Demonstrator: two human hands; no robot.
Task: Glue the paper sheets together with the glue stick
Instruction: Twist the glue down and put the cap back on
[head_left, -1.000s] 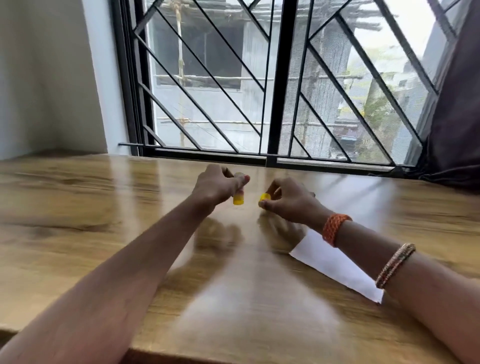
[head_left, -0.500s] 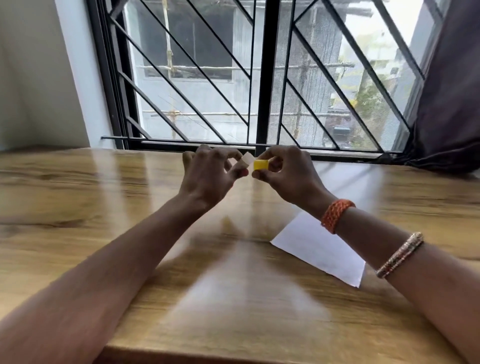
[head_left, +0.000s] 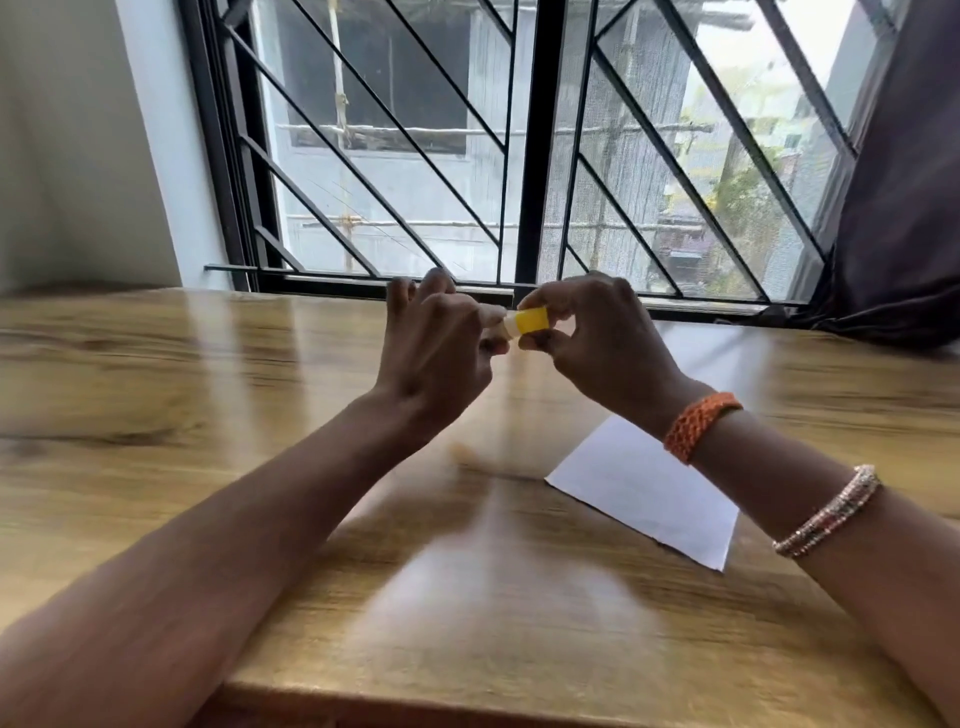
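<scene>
Both hands have drawn nearer the glue stick (head_left: 529, 321); paper (head_left: 649, 491) unmoved.

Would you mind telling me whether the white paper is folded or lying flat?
Flat: the paper lies spread on the table; no fold shows, though the right arm hides part.

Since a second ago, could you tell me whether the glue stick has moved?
Yes. The glue stick has risen away from the wooden table, toward the window sill's height, now pinched between both hands.

Yellow glue stick (head_left: 529, 321) above flat paper (head_left: 649, 491)
</scene>
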